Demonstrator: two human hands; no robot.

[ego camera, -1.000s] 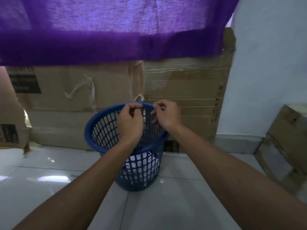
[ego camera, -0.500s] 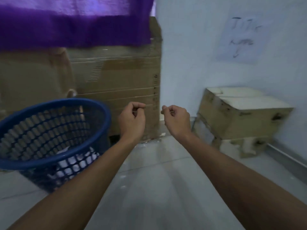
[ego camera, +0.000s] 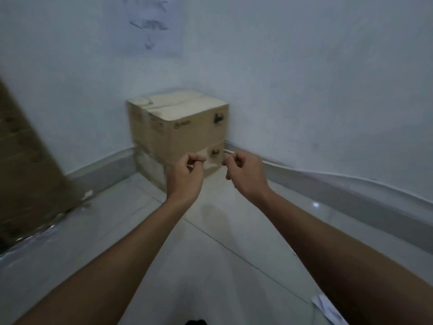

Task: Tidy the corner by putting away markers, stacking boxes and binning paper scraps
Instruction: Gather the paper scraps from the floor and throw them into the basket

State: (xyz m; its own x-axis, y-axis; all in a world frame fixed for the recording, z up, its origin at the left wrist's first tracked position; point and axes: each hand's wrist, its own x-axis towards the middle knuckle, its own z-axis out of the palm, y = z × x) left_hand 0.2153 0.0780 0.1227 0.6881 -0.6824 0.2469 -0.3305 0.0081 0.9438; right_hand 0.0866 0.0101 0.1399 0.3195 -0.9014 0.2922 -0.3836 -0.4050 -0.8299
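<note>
left hand (ego camera: pixel 185 177) and right hand (ego camera: pixel 243 174) have curled fingers and hold nothing; the stacked boxes (ego camera: pixel 182 132) stand just behind them.

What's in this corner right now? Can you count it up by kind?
Cardboard boxes stacked in the corner: 2 (upper box, lower box)
Large cardboard panel at left: 1
Paper sheet on wall: 1
Paper scrap on floor: 1
Total: 5

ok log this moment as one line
view: facing boxes, two stacked | left hand: curled, empty | right hand: curled, empty | paper scrap: on floor by right forearm
</note>
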